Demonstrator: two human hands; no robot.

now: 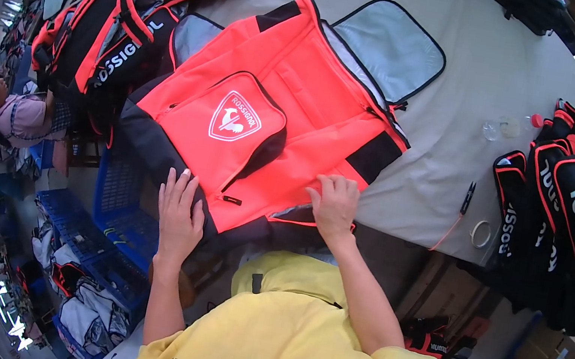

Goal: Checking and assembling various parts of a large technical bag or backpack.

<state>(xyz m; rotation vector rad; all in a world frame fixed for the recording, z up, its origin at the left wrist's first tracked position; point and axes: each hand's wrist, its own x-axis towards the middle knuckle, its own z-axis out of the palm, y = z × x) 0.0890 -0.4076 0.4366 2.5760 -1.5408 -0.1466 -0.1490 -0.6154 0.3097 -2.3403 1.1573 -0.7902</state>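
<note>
A bright red-orange and black backpack (308, 99) lies flat on the table in front of me, its front pocket with a white shield emblem facing up. Its far end has a zipped opening, and a grey flap (393, 49) with black edging spreads out beyond it. My left hand (181, 209) rests with fingers outstretched on the black near-left edge of the bag. On the right, my right hand (335, 206) lies over the red side panel beside a side pocket, thumb apart from slightly bent fingers. I see nothing held in either hand.
More black-and-red bags (114, 36) are piled at the left of the table (464, 80). At the right stand several black pieces (573, 197), a bottle (505, 129), a pen (467, 198) and a tape roll (480, 233). Blue crates (120, 205) and a seated person (21, 112) are at the left.
</note>
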